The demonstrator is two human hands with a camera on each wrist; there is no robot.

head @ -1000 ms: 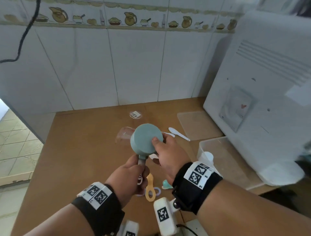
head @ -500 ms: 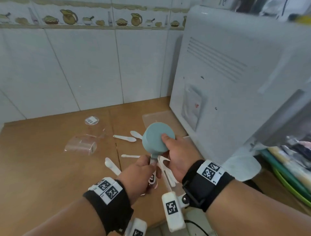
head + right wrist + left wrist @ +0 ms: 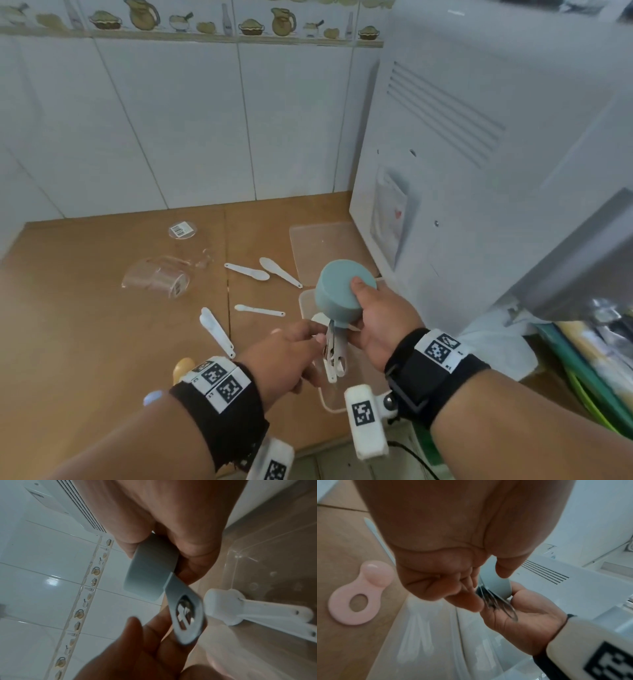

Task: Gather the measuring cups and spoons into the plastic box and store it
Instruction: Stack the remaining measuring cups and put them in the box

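Step in hand, as I judge it: loading the box. My right hand [image 3: 383, 318] has its grip round the blue-grey measuring cup [image 3: 339, 291], thumb on its flat base, bowl turned away, held just above the clear plastic box [image 3: 308, 298] at the bench's [image 3: 85, 342] right edge. My left hand [image 3: 284, 356] pinches at the cup's flat handle [image 3: 186, 614], fingers curled. White scoops [image 3: 240, 609] already lie in the box.

Next move, I reckon: lower the cup, loosen both grips.

Not yet gathered: white spoons [image 3: 279, 272], thin matte plastic; a clear measuring jug [image 3: 156, 282] on its side; a pink ring-handled spoon [image 3: 359, 592], glossy. The frosted lid [image 3: 325, 246] lies flat behind the box.
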